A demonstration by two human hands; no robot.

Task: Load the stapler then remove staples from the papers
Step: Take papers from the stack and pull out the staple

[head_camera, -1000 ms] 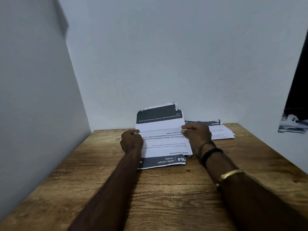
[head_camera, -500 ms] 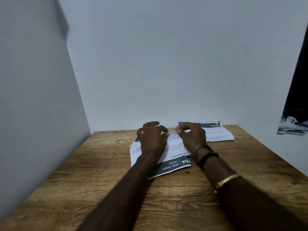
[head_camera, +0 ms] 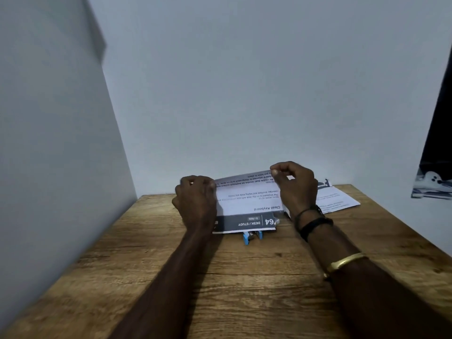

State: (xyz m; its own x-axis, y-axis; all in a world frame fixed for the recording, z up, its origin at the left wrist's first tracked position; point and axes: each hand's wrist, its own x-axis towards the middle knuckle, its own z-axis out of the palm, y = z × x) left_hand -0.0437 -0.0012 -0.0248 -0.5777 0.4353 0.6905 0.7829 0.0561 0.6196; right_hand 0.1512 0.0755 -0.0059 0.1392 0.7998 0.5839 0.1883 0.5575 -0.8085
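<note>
Wood-grain tabletop (head_camera: pixel 244 289) carries everything here. Near its far edge, about midway along, both hands hold one printed sheet (head_camera: pixel 247 204) tilted up off the wood. The left hand (head_camera: pixel 195 204) curls round the sheet's left edge; only its back shows, so the exact finger placement is hidden. The right hand (head_camera: pixel 296 189) pinches the far edge between thumb and fingertips (head_camera: pixel 275 172), folding that edge toward the person. A small blue and metal tool, probably the stapler (head_camera: pixel 252 237), peeks out from under the sheet's near edge, resting on the wood. A second sheet (head_camera: pixel 340 201) lies flat toward the far right corner, apart from the first.

The step in hand looks like checking or separating this sheet to find its staple; no staple is visible at this size. To do it well, the left hand should anchor the paper steady while the right peels gently along the edge, since the corners already look ragged and a hard tug could tear them further. Lowering the sheet clear of the stapler would keep the tool reachable and stop the paper rocking on it.
</note>
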